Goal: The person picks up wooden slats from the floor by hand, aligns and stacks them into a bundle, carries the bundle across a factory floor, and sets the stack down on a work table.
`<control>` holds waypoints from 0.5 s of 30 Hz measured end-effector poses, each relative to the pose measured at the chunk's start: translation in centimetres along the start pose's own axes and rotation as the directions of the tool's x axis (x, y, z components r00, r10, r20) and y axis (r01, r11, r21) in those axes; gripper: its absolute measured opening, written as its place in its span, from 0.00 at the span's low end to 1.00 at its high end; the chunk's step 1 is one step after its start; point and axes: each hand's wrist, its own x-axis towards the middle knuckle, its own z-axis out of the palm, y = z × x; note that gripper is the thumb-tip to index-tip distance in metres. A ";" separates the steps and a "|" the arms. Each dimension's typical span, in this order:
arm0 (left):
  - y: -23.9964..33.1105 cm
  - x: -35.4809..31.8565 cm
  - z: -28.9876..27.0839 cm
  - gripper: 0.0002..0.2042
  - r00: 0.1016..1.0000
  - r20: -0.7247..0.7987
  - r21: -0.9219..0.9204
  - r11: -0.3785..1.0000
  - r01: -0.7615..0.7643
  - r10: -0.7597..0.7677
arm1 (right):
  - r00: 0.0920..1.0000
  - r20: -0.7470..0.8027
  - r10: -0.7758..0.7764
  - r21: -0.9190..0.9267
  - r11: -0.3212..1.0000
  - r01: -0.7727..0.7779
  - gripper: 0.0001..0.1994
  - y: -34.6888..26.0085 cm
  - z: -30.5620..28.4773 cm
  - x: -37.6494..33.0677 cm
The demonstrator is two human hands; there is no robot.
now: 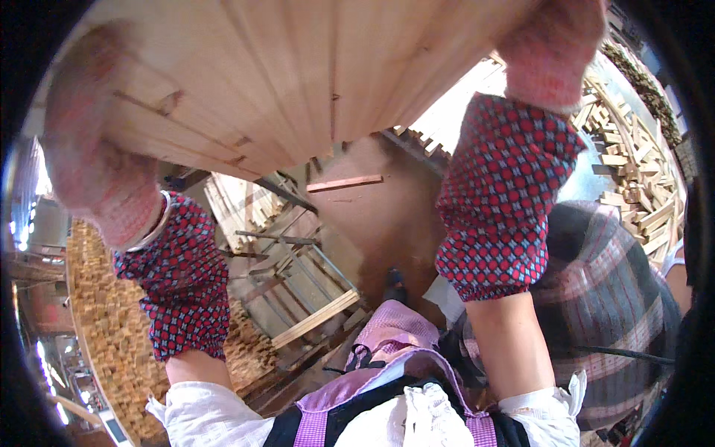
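Note:
A wide row of pale wooden strips (290, 82), side by side with dark gaps between some of them, is held up high in front of me. My left hand (104, 164), in a pinkish knit glove and somewhat blurred, presses against the left side of the row. On the opposite side my right hand (551, 59), gloved the same way, grips the strips near the upper edge of the view. The fingertips of both hands are partly hidden. Patterned red and blue sleeve covers wrap both forearms.
One loose wooden strip (345, 183) lies on the brown floor (372, 231). A metal-framed rack (298, 276) stands below left, beside a large stack of small wood pieces (112, 320). Many short sticks (640, 186) are piled at right. Plaid cloth (603, 298) covers something near my right arm.

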 end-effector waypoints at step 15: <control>-1.6 -4.0 7.0 0.28 0.785 0.149 -0.708 0.489 0.510 -0.602 | 0.622 -0.200 0.757 0.153 0.651 -0.743 0.37 -4.8 2.3 -1.8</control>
